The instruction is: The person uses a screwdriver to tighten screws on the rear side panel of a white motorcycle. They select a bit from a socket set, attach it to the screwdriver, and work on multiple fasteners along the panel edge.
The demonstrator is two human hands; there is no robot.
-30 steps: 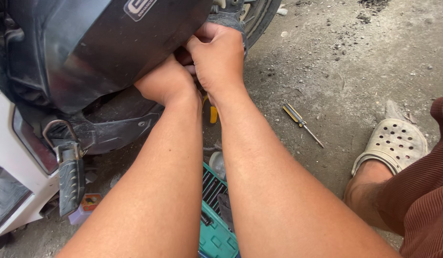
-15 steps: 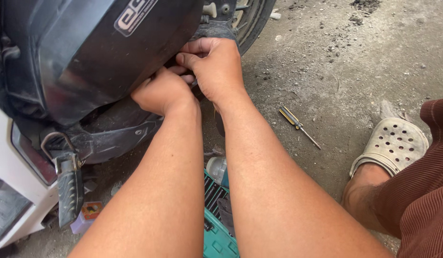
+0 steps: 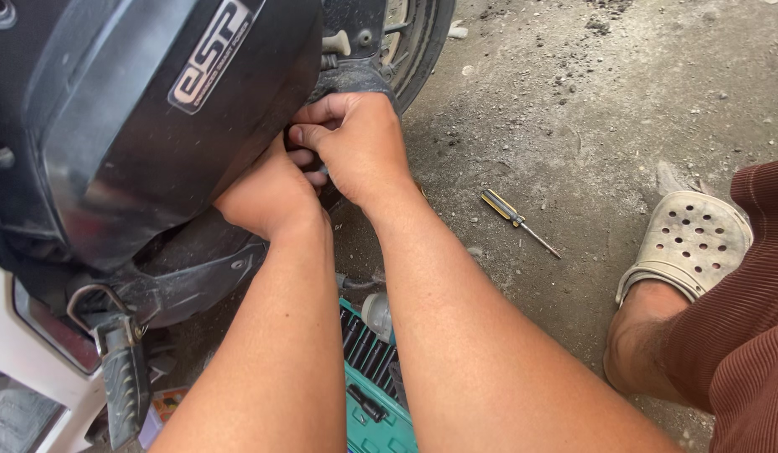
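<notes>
Change since the earlier frames: our view has swung lower and leftward, so the scooter's black cover fills more of the picture; both hands have stayed at the same tucked spot under its edge, with the right hand now lying more over the left.

Item, left hand (image 3: 267, 197): knuckles up, fingers pushed out of sight beneath the black side cover (image 3: 154, 117). We cannot tell whether they are spread or pinching anything.

Item, right hand (image 3: 355, 143): fingers curled and pressed together, tips bent in toward the cover's edge just beside the left hand; what they grip, if anything, is hidden.

Item, work spot: the seam where the cover meets the dark underpanel (image 3: 196, 281), just ahead of the rear wheel (image 3: 418, 42).

Item, yellow-handled screwdriver (image 3: 515, 220): lying on the concrete floor (image 3: 590, 109), well apart from both hands.

Item, teal socket case (image 3: 372, 394): open, between our forearms, low in view.

Item, footpeg (image 3: 125, 377): folded down at lower left.

Item, beige clog (image 3: 687, 243): on our right foot, near the screwdriver.

Handling note: we judge the work is being done by feel, so we keep the left hand steadying from below while the right works small, even movements. We avoid levering against the plastic edge, which looks liable to crack or lose a clip. We keep any loosened small part cupped, since the gritty floor would swallow it.
</notes>
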